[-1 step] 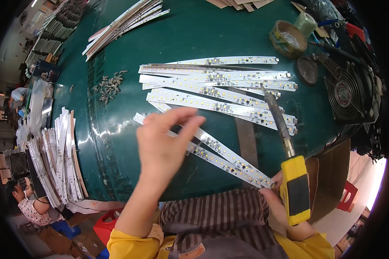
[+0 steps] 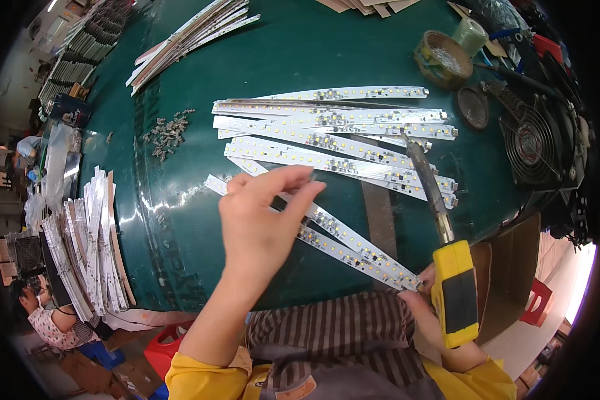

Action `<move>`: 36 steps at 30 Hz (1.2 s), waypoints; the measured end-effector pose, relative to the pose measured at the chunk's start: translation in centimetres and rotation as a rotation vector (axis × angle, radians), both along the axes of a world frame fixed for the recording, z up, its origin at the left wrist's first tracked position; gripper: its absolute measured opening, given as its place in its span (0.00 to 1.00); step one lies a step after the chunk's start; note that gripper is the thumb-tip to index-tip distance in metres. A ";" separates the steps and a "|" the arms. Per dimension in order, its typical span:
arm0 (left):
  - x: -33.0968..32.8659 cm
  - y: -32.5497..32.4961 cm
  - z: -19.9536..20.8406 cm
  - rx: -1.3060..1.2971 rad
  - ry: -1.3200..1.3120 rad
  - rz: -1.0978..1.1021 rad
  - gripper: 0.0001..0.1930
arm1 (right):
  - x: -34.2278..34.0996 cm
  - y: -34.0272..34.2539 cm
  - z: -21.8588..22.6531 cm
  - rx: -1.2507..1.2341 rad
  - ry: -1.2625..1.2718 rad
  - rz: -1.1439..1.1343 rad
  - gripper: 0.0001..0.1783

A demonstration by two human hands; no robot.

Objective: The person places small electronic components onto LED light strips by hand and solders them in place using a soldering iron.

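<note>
My left hand (image 2: 263,217) is raised over the green table with curled fingers. A gap shows between its thumb and index fingertips, and I see nothing in it. Beneath it lie two white LED strips (image 2: 353,250), their near ends together at my right hand (image 2: 420,303). Its thumb and a finger close on those ends. A soldering iron (image 2: 455,293) with a yellow and black handle covers much of that hand, its grey barrel pointing up and leftward. Whether the hand also grips the iron is hidden. More LED strips (image 2: 300,155) lie fanned out beyond my hands.
Small grey parts (image 2: 167,135) lie piled at left. Strip bundles rest at far left (image 2: 193,40) and near left (image 2: 90,247). To the right stand a round tub (image 2: 443,60), a shallow dish (image 2: 472,109), a fan (image 2: 537,147) and a cardboard box (image 2: 513,280). Another person (image 2: 60,320) sits at lower left.
My left hand has shifted slightly to the right, and its thumb and index fingertips look a little farther apart. The right hand, the iron and the strips stay practically where they were.
</note>
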State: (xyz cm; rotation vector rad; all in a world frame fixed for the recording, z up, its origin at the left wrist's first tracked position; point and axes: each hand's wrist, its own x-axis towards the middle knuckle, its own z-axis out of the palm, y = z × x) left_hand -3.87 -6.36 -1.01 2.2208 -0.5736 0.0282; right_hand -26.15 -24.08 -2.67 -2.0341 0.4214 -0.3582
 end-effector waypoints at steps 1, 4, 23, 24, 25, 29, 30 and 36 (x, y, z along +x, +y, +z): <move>0.0 -0.5 -0.1 -0.002 0.001 -0.005 0.11 | 0.1 0.0 0.2 0.012 0.005 0.009 0.30; 0.2 -1.6 -0.8 -0.014 0.021 0.014 0.11 | 0.5 -0.1 0.8 0.025 0.008 0.020 0.31; -0.3 -2.3 -1.7 -0.011 -0.023 0.053 0.05 | 7.0 -4.7 2.7 -0.535 -0.182 -0.118 0.24; -0.3 -2.3 -1.8 -0.013 -0.024 0.050 0.05 | 7.1 -4.9 2.3 -0.510 -0.156 -0.108 0.23; -0.3 -2.2 -1.7 -0.011 -0.015 0.049 0.05 | 7.3 -5.0 2.2 -0.484 -0.133 -0.096 0.23; -0.3 -2.1 -1.7 -0.018 -0.012 0.059 0.06 | 8.1 -4.3 2.1 -0.490 -0.168 -0.113 0.26; -0.3 -2.1 -1.7 -0.019 -0.012 0.059 0.06 | 8.2 -4.4 2.1 -0.511 -0.173 -0.116 0.25; -0.2 -1.6 -1.7 -0.017 -0.069 0.020 0.05 | 7.3 -4.5 2.3 -0.443 -0.187 -0.149 0.24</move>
